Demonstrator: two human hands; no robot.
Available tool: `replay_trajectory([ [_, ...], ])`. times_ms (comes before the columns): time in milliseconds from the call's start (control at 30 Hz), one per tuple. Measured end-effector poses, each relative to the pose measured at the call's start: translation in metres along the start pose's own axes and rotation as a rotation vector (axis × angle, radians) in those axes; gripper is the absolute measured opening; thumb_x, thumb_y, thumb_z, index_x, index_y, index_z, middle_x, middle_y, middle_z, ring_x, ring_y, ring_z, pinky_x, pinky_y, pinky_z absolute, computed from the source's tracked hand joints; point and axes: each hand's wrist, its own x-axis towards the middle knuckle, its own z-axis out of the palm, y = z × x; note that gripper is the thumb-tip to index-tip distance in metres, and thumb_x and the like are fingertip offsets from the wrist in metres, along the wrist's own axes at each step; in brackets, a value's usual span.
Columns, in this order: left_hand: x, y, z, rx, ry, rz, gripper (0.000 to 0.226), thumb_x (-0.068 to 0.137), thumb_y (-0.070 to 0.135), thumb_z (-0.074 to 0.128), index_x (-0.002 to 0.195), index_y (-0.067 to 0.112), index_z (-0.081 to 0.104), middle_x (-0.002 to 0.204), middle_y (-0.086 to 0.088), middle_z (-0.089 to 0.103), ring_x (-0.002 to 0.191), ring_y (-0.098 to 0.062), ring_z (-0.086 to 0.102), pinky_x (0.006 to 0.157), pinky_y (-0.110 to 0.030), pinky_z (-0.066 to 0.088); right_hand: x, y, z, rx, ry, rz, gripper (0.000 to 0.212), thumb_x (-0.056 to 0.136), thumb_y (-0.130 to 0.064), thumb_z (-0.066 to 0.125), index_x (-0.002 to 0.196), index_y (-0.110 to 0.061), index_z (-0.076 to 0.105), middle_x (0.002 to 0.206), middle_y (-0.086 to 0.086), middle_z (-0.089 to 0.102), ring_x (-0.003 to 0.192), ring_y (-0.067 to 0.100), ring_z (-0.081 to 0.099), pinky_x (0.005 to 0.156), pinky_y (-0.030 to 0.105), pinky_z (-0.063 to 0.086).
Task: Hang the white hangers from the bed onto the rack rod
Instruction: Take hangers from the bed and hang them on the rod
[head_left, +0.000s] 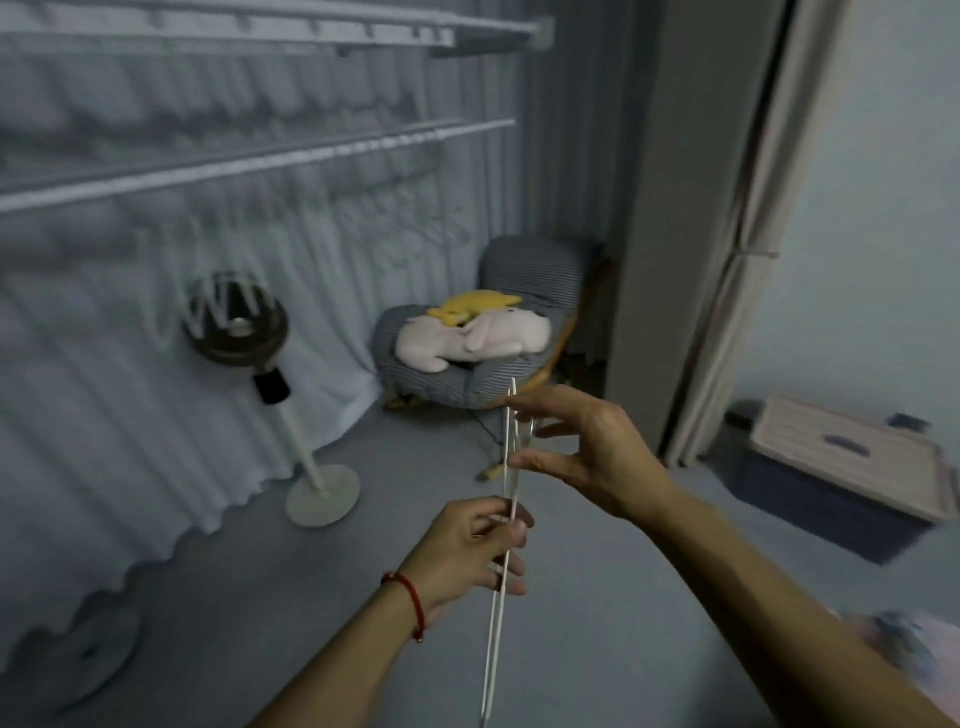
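Left hand: the left hand (470, 545), a red string bracelet (410, 597) on its wrist, has its fingers curled round the thin white wire hangers (506, 499) and grips them at about mid-length.
Hangers: the thin white wire hangers are seen edge-on, a narrow near-upright bundle between the two hands; how many there are cannot be told. The lower end runs down below the left hand toward the bottom edge of the view.
Right hand: the right hand (576, 447) is above and beyond the left, thumb and fingers partly spread and close on the upper part of the bundle; fingertips seem to touch the wires, but whether they truly pinch them cannot be told.
Floor: a grey floor (597, 597) lies under both arms.
Right side: a dark blue storage bin with a pale lid (841, 467) sits on the floor beside a beige curtain (727, 260).
Middle distance: a white pedestal fan (244, 332) stands before a pale pleated curtain (156, 415).
Further off: a striped grey armchair (498, 332) carries pink and yellow soft toys (478, 327).
Rack: the white metal rack rod (249, 161) runs across the upper left, blurred, with white hangers already hanging from it (218, 291).
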Motion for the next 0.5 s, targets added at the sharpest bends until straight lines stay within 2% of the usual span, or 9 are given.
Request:
replay_trajectory([
  [100, -0.031, -0.008, -0.066, -0.06, 0.101, 0.005, 0.016, 0.094, 0.02, 0.069, 0.101, 0.007, 0.071, 0.094, -0.017, 0.062, 0.076, -0.03, 0.067, 0.071, -0.048, 0.061, 0.04, -0.038, 0.058, 0.065, -0.055, -0.04, 0.077, 0.079, -0.049, 0.08, 0.145, -0.02, 0.054, 0.136, -0.008, 0.06, 0.118, 0.002, 0.06, 0.091, 0.021, 0.057],
  [200, -0.062, -0.018, -0.131, -0.103, 0.245, -0.008, 0.02, 0.094, 0.022, 0.068, 0.105, 0.005, 0.069, 0.092, -0.018, 0.06, 0.072, -0.031, 0.067, 0.069, -0.045, 0.061, 0.07, -0.07, 0.116, 0.179, -0.072, -0.018, 0.064, 0.087, -0.044, 0.074, 0.144, -0.021, 0.054, 0.134, -0.016, 0.057, 0.112, -0.008, 0.061, 0.085, 0.012, 0.054],
  [300, -0.084, -0.026, -0.194, -0.136, 0.413, -0.047, 0.02, 0.097, 0.02, 0.065, 0.105, 0.002, 0.069, 0.086, -0.019, 0.059, 0.067, -0.033, 0.065, 0.066, -0.042, 0.06, 0.096, -0.091, 0.175, 0.205, -0.143, 0.06, 0.049, 0.094, -0.04, 0.069, 0.137, -0.019, 0.061, 0.13, -0.01, 0.064, 0.107, -0.003, 0.065, 0.085, 0.02, 0.058],
  [367, -0.093, -0.029, -0.231, -0.178, 0.53, -0.063, 0.021, 0.097, 0.02, 0.064, 0.104, 0.001, 0.069, 0.08, -0.019, 0.059, 0.062, -0.031, 0.062, 0.063, -0.039, 0.059, 0.107, -0.101, 0.217, 0.208, -0.275, 0.147, 0.044, 0.095, -0.04, 0.067, 0.134, -0.02, 0.062, 0.125, -0.005, 0.067, 0.103, 0.002, 0.067, 0.088, 0.03, 0.059],
  [433, -0.097, -0.025, -0.265, -0.202, 0.655, -0.056, 0.022, 0.098, 0.021, 0.062, 0.103, 0.001, 0.069, 0.076, -0.018, 0.061, 0.061, -0.027, 0.061, 0.06, -0.037, 0.059, 0.114, -0.113, 0.255, 0.292, -0.404, 0.237, 0.047, 0.095, -0.042, 0.067, 0.137, -0.022, 0.058, 0.125, -0.001, 0.066, 0.1, 0.007, 0.068, 0.086, 0.033, 0.06],
  [500, -0.099, -0.017, -0.295, -0.182, 0.735, -0.046, 0.021, 0.099, 0.023, 0.061, 0.103, 0.004, 0.07, 0.08, -0.021, 0.066, 0.069, -0.027, 0.065, 0.062, -0.036, 0.061, 0.12, -0.128, 0.284, 0.412, -0.53, 0.364, 0.064, 0.092, -0.054, 0.065, 0.146, -0.024, 0.048, 0.13, -0.001, 0.062, 0.106, 0.01, 0.066, 0.087, 0.034, 0.061],
])
